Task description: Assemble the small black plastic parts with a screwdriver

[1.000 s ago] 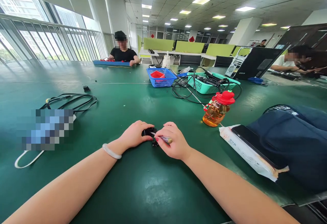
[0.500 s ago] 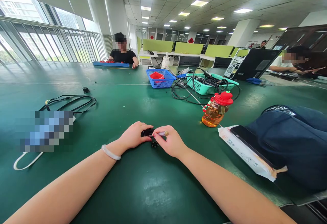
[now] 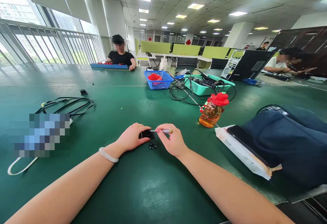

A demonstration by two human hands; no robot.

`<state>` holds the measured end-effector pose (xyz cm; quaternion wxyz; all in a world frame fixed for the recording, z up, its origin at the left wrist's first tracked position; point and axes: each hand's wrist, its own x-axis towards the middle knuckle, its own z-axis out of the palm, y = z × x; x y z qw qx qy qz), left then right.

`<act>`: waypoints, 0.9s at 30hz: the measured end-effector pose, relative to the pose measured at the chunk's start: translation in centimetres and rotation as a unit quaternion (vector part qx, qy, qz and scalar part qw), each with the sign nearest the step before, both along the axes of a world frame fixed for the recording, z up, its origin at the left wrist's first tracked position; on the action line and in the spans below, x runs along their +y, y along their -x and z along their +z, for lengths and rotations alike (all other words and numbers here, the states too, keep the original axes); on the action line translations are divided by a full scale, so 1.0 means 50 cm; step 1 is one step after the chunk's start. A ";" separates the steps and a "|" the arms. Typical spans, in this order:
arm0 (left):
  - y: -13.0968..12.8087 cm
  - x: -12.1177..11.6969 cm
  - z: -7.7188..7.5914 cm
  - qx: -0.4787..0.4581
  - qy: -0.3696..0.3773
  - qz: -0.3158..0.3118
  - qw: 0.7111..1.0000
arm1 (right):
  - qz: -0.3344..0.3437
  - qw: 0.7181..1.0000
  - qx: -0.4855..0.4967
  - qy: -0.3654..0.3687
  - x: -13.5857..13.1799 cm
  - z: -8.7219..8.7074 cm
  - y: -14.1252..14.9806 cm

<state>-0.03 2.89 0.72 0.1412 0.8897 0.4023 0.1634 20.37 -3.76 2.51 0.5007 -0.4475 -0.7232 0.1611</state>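
Note:
My left hand (image 3: 133,136) is closed around a small black box-shaped part (image 3: 146,134), pressing it against the green table with thumb and fingers. Between the fingertips of my right hand (image 3: 173,141) is a small screwdriver (image 3: 167,131) with a clear handle and yellowish end. Its thin metal shaft points left and reaches the right side of the black part; whether the tip sits in a screw is too small to tell. Just below, a smaller black piece (image 3: 152,146) lies loose on the table, touched by neither hand.
A bottle of amber drink (image 3: 212,111) stands to the right, by a wipes pack (image 3: 240,150) with a phone (image 3: 251,145) and dark cloth bag (image 3: 293,142). Ahead are a blue basket (image 3: 158,82) and a green basket (image 3: 204,88) of cables. Cords (image 3: 66,105) lie left. A person (image 3: 121,57) sits opposite.
My right hand has moved slightly right, away from the left hand, with the screwdriver now lying more level and its shaft showing. The smaller black piece is more fully in view.

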 end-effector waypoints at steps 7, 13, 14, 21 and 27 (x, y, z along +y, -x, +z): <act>0.000 -0.004 0.005 -0.003 -0.007 0.006 1.000 | -0.018 0.999 -0.028 0.014 0.011 -0.006 -0.001; 0.003 -0.007 0.000 -0.005 -0.023 0.000 1.000 | -0.015 0.999 -0.033 0.022 0.010 -0.006 -0.001; 0.003 -0.007 0.000 -0.003 -0.024 0.001 1.000 | -0.019 0.999 -0.035 0.021 0.010 -0.007 -0.001; -0.001 -0.013 0.006 0.001 -0.026 0.005 1.000 | -0.027 0.997 -0.075 0.012 0.007 -0.009 -0.002; -0.001 -0.014 0.005 -0.001 -0.019 0.006 1.000 | -0.019 0.995 -0.094 0.008 0.004 -0.004 -0.001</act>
